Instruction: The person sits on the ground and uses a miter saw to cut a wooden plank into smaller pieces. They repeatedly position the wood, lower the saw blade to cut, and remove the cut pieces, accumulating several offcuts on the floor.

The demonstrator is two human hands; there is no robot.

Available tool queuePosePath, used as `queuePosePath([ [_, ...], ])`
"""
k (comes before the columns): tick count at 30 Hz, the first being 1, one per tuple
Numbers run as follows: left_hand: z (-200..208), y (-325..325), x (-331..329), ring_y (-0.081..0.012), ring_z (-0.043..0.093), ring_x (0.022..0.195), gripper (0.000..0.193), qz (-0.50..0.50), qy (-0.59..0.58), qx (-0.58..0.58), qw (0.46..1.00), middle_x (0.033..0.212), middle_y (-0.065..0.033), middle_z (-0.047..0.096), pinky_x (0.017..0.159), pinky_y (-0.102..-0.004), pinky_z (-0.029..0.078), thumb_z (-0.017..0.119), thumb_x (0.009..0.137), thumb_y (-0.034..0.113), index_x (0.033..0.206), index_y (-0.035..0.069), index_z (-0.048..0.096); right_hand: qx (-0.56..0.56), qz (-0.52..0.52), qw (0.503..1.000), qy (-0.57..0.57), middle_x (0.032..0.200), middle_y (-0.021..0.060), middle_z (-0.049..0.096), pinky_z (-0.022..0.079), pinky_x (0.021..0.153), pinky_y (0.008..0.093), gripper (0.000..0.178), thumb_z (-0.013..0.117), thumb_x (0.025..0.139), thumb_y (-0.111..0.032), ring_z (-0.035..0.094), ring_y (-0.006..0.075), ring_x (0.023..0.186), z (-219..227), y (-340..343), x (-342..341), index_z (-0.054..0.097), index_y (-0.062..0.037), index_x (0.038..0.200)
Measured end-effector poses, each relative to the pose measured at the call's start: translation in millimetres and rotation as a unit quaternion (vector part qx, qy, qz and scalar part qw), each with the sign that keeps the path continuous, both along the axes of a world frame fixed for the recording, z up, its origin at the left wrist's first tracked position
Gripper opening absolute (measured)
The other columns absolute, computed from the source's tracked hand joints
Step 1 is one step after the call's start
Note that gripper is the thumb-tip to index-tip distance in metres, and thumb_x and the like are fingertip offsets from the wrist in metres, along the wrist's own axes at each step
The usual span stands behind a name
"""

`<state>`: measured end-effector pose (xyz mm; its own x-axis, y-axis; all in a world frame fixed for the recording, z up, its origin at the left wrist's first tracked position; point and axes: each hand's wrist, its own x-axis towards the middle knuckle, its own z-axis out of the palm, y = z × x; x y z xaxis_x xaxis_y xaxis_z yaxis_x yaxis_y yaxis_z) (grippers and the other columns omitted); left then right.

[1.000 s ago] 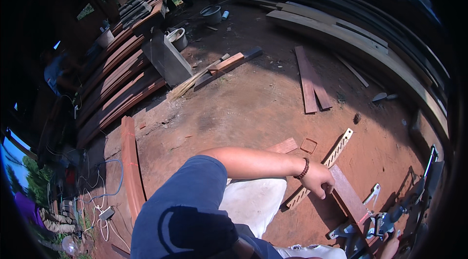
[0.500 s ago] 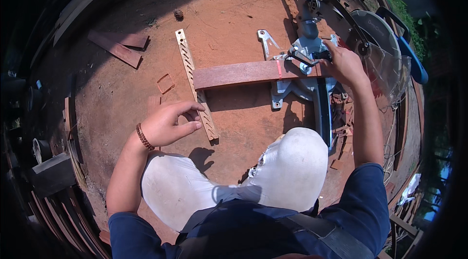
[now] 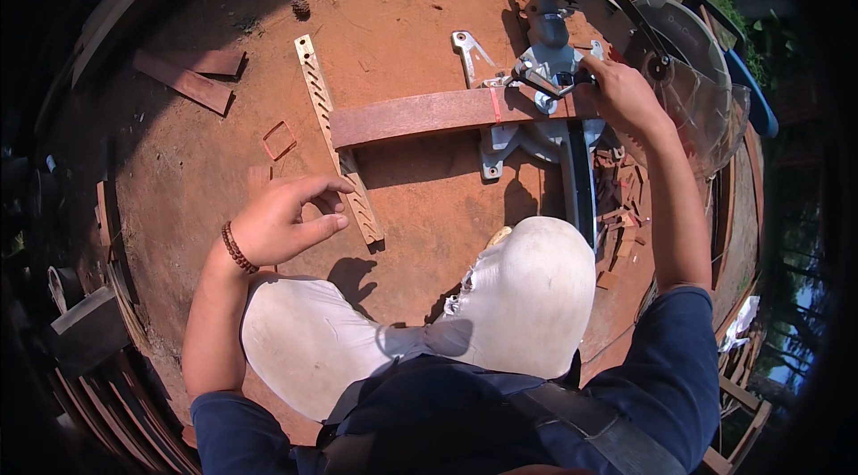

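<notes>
A reddish-brown board [image 3: 402, 113] lies across the bed of a mitre saw [image 3: 552, 37]. Its left end rests on a pale slotted wooden strip [image 3: 313, 73]. A red band [image 3: 497, 104] crosses the board beside the saw's clamp [image 3: 542, 82], which bears on its top. My right hand [image 3: 626, 95] is closed at the clamp's black knob, over the board's right end; its fingertips are partly hidden. My left hand [image 3: 290, 218] hovers just left of the slotted strip, fingers apart and curved, holding nothing.
Right of my right hand stands the saw's round blade [image 3: 684, 55] with a clear guard [image 3: 710, 131]. Offcuts [image 3: 626, 207] litter the ground beside the saw. Two brown boards [image 3: 192, 77] lie far left, and a thin red loop [image 3: 280, 142] lies nearer. My knees [image 3: 527, 296] are close below.
The whole view has shifted, so the scene sits slightly further left and up. My right hand stays at the clamp; my left hand stays empty near the slotted strip.
</notes>
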<state>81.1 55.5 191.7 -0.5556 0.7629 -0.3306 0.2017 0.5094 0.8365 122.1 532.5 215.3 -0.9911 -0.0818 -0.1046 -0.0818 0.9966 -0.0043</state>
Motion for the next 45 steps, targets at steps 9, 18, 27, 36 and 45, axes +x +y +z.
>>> queuePosePath([
  [9,-1.5,0.5,-0.5,-0.0194,0.068,0.094,0.038,-0.006,0.009,-0.002,1.0,0.098,-0.0084,0.071,0.088,-0.0345,0.053,0.072,0.087,0.017,0.12,-0.001,0.065,0.034,0.055,0.996,0.064,0.083,0.0233,0.067,0.052,0.073,0.0511,0.035,0.066,0.092,-0.03,0.066,0.0425,0.083,-11.1,6.0,3.6,0.059,-0.0034,0.114],
  [18,-2.4,-2.9,-0.7,-0.0178,0.068,0.096,0.037,-0.007,-0.013,-0.013,1.0,0.098,-0.0077,0.07,0.089,-0.0333,0.052,0.073,0.087,0.015,0.12,0.0,0.065,0.046,-0.011,0.998,0.039,0.094,0.0218,0.068,0.051,0.076,0.0495,0.029,0.063,0.093,-0.03,0.066,0.0404,0.09,-11.8,-7.3,2.5,0.058,-0.0034,0.104],
  [27,-11.6,23.1,-7.8,-0.0255,0.068,0.101,0.041,-0.012,0.067,-0.02,0.997,0.107,-0.0148,0.07,0.089,-0.0372,0.053,0.072,0.087,0.023,0.121,0.001,0.064,0.002,-0.119,0.992,0.034,0.093,0.0221,0.069,0.051,0.077,0.0496,0.043,0.067,0.091,-0.028,0.066,0.043,0.09,-21.5,-5.4,9.0,0.052,-0.0021,0.121],
  [36,-88.9,170.7,-38.3,-0.0354,0.053,0.123,0.082,-0.066,0.323,-0.133,0.935,0.128,-0.0206,0.055,0.105,-0.0433,0.044,0.082,0.074,0.027,0.142,0.003,0.042,-0.4,-0.43,0.806,0.078,0.085,0.0183,0.068,0.05,0.077,0.0404,0.021,0.059,0.093,-0.018,0.067,0.0329,0.084,-212.7,-6.0,79.2,0.062,0.0013,0.099],
  [45,-144.9,247.0,-41.8,-0.0325,0.049,0.127,0.095,-0.07,0.327,-0.232,0.913,0.131,-0.0164,0.052,0.11,-0.0438,0.037,0.086,0.068,0.028,0.147,0.006,0.037,-0.407,-0.445,0.795,0.063,0.068,0.0171,0.064,0.051,0.062,0.0403,0.019,0.05,0.095,-0.011,0.068,0.0272,0.066,-232.1,4.9,60.0,0.054,0.0054,0.087],
])
